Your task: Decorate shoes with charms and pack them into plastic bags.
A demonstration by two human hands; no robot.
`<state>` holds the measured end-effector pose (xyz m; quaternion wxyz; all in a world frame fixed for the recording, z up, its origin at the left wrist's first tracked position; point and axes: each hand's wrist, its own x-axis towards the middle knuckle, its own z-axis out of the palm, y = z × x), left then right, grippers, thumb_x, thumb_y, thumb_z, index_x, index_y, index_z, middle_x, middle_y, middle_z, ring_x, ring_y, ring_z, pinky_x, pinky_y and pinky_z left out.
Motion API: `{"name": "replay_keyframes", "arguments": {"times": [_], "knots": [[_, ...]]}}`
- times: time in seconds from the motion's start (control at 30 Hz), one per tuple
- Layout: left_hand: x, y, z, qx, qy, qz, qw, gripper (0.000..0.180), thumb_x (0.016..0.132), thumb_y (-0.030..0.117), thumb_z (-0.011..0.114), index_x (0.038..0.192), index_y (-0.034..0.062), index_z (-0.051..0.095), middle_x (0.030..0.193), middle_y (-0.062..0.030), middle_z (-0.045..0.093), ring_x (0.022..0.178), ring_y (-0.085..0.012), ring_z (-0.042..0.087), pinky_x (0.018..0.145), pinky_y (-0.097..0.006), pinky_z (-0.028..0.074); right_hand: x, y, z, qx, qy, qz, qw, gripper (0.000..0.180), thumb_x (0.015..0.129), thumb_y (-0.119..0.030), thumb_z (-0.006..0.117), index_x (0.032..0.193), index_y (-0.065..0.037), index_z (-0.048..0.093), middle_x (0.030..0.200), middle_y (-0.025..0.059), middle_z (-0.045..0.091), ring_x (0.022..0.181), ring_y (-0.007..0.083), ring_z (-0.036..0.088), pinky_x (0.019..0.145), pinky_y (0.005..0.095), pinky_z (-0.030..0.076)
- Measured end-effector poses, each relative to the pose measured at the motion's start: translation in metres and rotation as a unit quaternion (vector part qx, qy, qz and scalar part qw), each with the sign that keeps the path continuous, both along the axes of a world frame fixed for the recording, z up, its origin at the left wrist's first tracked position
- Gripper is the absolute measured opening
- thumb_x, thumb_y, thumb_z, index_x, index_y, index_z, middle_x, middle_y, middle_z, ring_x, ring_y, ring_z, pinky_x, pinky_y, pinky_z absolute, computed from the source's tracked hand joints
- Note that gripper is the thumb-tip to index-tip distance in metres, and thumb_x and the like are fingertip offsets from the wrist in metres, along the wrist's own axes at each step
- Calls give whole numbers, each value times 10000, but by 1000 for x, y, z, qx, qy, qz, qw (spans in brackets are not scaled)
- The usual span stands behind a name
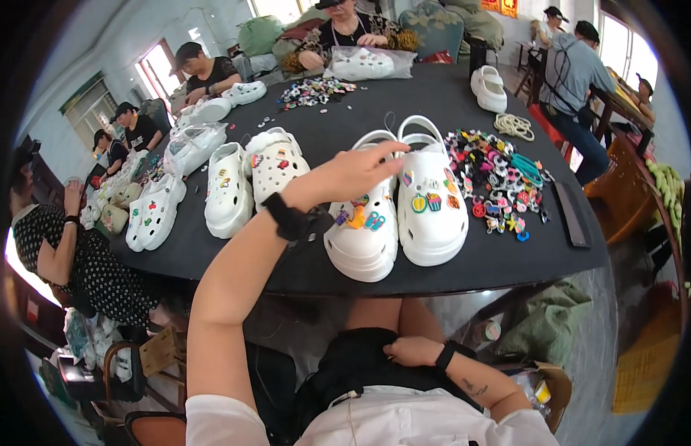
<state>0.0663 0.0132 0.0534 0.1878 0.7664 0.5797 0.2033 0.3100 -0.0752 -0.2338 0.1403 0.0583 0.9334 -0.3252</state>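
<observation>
Two white clogs stand side by side in front of me, toes toward me: the left clog and the right clog. Colourful charms dot their uppers, and their heel straps stand raised. My left hand reaches over the left clog with fingers stretched out, fingertips at the opening of the right clog; it grips nothing that I can see. Down on my lap, against the black shorts, rests my right hand with curled fingers. Whatever it may hold is hidden.
A heap of loose charms lies right of the clogs, near a dark flat bar and coiled cord. Another decorated pair stands left. Across the black table, a person handles a bagged pair.
</observation>
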Motion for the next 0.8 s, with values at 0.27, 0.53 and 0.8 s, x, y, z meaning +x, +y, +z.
{"name": "replay_keyframes", "arguments": {"times": [0.27,0.53,0.8], "knots": [[5,44,10,-139,104,-25,984,857,850,684,528,1388,29,396,1323,-232,513,1209,-336,523,1000,-369,408,30,9,52,-154,158,-214,952,255,893,-246,641,1044,-41,620,897,184,680,819,345,663,712,398,513],[-5,-16,5,-17,-9,-84,996,645,662,293,851,1185,56,557,1117,-125,648,1060,-223,614,902,-332,458,91,-3,23,-186,172,-378,891,312,858,-252,715,1028,2,656,907,159,692,816,272,691,711,335,523],[-2,-141,72,-48,-75,-64,994,560,691,194,809,1201,80,606,1049,-110,666,942,-260,635,798,-354,487,112,14,4,-156,296,-482,810,164,834,-72,697,957,27,655,811,66,683,756,121,630,705,268,500]]}}
